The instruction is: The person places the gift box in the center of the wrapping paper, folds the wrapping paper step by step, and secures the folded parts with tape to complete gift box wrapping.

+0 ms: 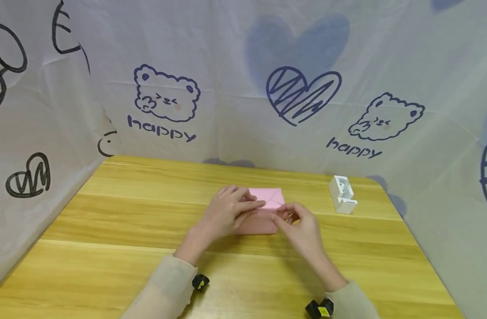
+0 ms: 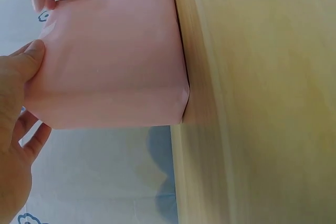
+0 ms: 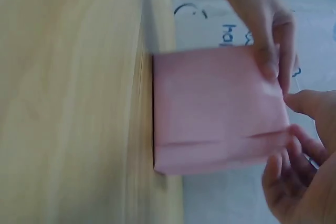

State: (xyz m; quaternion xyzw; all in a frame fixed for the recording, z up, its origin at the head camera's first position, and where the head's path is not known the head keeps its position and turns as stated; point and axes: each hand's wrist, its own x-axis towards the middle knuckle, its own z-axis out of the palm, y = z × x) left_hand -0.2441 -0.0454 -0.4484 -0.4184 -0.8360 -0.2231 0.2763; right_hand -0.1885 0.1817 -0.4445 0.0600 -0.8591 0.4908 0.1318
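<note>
A box wrapped in pink paper (image 1: 257,223) sits on the wooden table, with crossing folds on its top. My left hand (image 1: 231,206) holds it from the upper left; in the left wrist view its thumb (image 2: 34,59) lies on the near upper edge. My right hand (image 1: 301,226) is at the upper right corner, fingertips touching the paper near the edge. In the right wrist view its thumb and bent fingers (image 3: 296,148) meet that edge; whether they pinch a bit of paper cannot be told. The near face of the box (image 3: 215,103) shows faint creases.
A small white holder that looks like a tape dispenser (image 1: 343,195) stands at the back right of the table (image 1: 127,212). White cloth with bear and heart drawings (image 1: 227,88) hangs behind and at both sides. A black device (image 1: 200,282) is by the left cuff.
</note>
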